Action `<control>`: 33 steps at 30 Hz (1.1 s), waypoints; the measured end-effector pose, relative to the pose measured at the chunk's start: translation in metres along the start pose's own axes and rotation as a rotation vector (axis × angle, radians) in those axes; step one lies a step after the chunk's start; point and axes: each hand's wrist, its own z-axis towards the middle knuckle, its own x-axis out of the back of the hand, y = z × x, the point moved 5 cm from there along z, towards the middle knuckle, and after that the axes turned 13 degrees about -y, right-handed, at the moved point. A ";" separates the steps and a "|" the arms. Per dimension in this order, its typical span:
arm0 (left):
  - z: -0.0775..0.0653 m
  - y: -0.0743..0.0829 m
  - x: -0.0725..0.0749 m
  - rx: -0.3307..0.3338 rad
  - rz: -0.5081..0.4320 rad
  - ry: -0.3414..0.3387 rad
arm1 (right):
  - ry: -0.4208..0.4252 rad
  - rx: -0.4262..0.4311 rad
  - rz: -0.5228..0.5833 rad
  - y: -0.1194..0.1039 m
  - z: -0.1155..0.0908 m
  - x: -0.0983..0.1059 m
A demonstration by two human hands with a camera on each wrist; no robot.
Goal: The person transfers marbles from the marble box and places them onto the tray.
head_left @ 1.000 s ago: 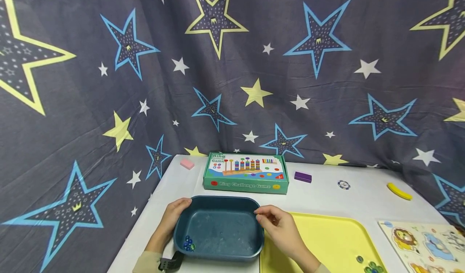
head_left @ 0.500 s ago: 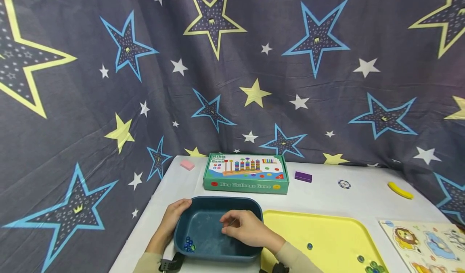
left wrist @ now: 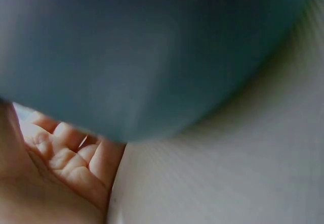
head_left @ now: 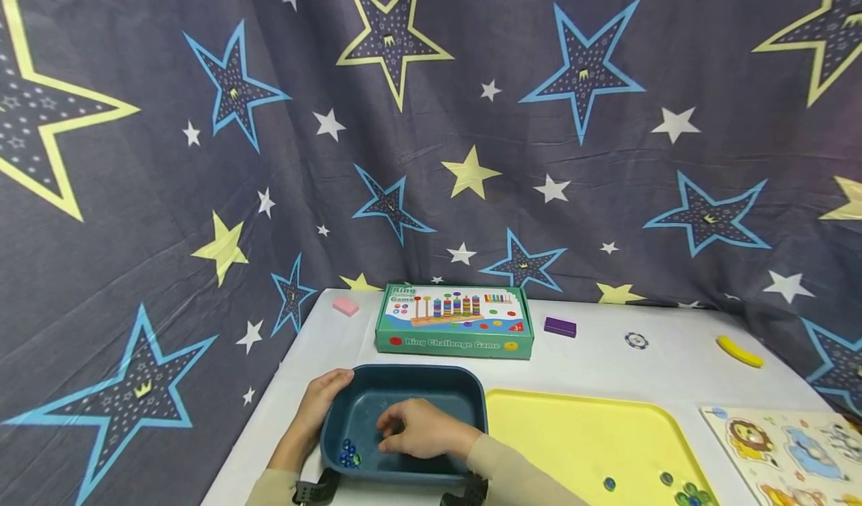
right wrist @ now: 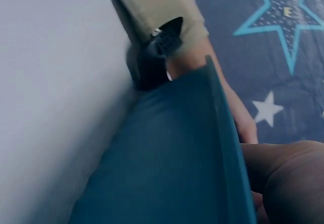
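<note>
A dark teal basin (head_left: 404, 474) sits on the white table, overlapping the yellow tray's left edge in the head view. My left hand (head_left: 316, 409) grips its left side, thumb at the rim and fingers against the outer wall. Blue marbles (head_left: 349, 450) and a greenish one cluster in the basin's front left corner. My right hand (head_left: 424, 429) is inside the basin, just right of that cluster, fingers loosely bent with a gap between thumb and index finger; nothing shows in it. On the yellow tray (head_left: 579, 424), a lone blue marble (head_left: 609, 483) lies left of several green marbles (head_left: 692, 495).
Behind the basin stands a green Ring Challenge Game box (head_left: 454, 322). A pink block (head_left: 346, 306), purple block (head_left: 560, 327), poker chip (head_left: 636, 340) and yellow banana-shaped piece (head_left: 739, 351) lie along the back. An animal puzzle board (head_left: 774, 446) is at right.
My right hand has moved left from the basin's right rim to inside it, near the marbles. A blue marble came into sight on the tray and rolled toward the front right.
</note>
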 end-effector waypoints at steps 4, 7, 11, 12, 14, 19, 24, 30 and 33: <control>0.001 -0.002 0.001 0.015 -0.001 0.005 | -0.036 -0.043 0.051 -0.007 0.009 -0.009; 0.002 -0.004 0.001 0.036 -0.032 0.009 | -0.042 -0.070 0.148 -0.011 0.013 -0.015; 0.002 -0.005 0.001 0.035 -0.043 0.009 | -0.029 -0.078 0.155 -0.014 0.018 -0.021; 0.002 -0.004 0.001 0.031 -0.039 0.008 | -0.024 -0.083 0.146 -0.013 0.019 -0.022; 0.002 -0.004 0.001 0.023 -0.030 0.007 | -0.012 -0.102 0.130 -0.012 0.021 -0.023; 0.001 -0.003 0.001 0.015 -0.024 0.005 | -0.034 -0.121 0.139 -0.010 0.026 -0.026; 0.001 -0.002 0.001 0.007 -0.042 0.004 | -0.090 -0.079 0.127 -0.009 0.033 -0.032; 0.002 -0.003 0.000 -0.001 -0.041 0.005 | -0.105 -0.034 0.112 -0.009 0.036 -0.035; 0.003 -0.004 0.000 -0.005 -0.042 0.007 | -0.100 -0.025 0.101 -0.009 0.035 -0.036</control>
